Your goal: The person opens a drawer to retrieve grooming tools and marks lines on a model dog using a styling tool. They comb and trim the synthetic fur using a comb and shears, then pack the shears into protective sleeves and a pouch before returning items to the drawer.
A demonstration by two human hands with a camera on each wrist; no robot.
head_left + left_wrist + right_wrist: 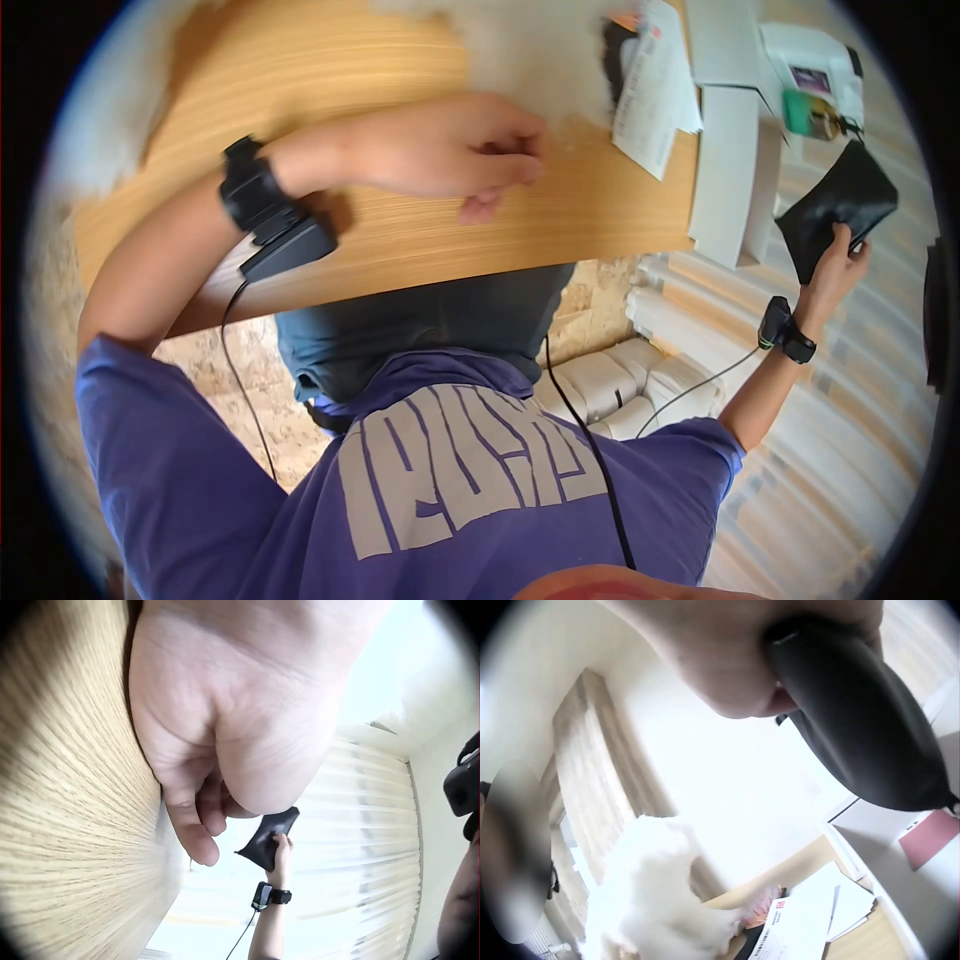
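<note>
While the right hand (832,278) grips the black pouch (848,188) near the white box (727,170), beyond the desk (600,225), a firm thumb should stop it slipping, with the left hand (440,145) loosely curled and empty

It's bright in here, the daylight-pale curtain (375,825) glowing almost white in the left wrist view. The wall (735,787) is blown out in the right wrist view, and the fluffy white thing (656,892) looks soft. A faint sheen sits on the black pouch (845,205). Soft shadow darkens the table (400,240) toward its near edge; blur smears its far left corner. All three views bend and blacken at their rims.
</note>
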